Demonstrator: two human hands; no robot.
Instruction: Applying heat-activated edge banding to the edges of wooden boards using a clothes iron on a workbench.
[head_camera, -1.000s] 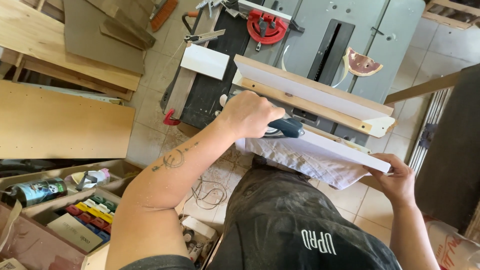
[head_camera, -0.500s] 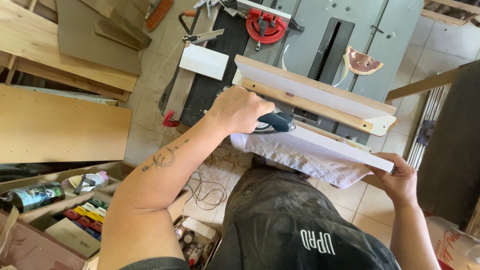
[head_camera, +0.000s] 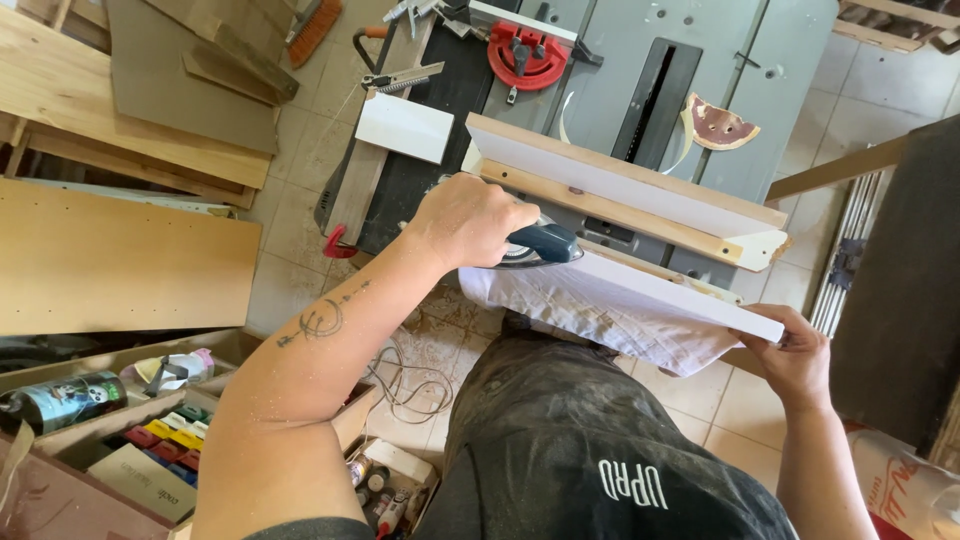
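My left hand grips the dark blue handle of a clothes iron. The iron presses on the near edge of a white board at its left end. A white cloth hangs under that edge. My right hand holds the right end of the same board from below. A second white board with a wooden edge lies just beyond, on the grey table saw.
A small white panel lies on the saw's dark left side, near a red knob. Large wood sheets lean at left. A wooden box of paints and cans sits at lower left. A cord lies on the tiled floor.
My left hand has slid the iron a little to the left along the board's edge. The right hand holds its place.
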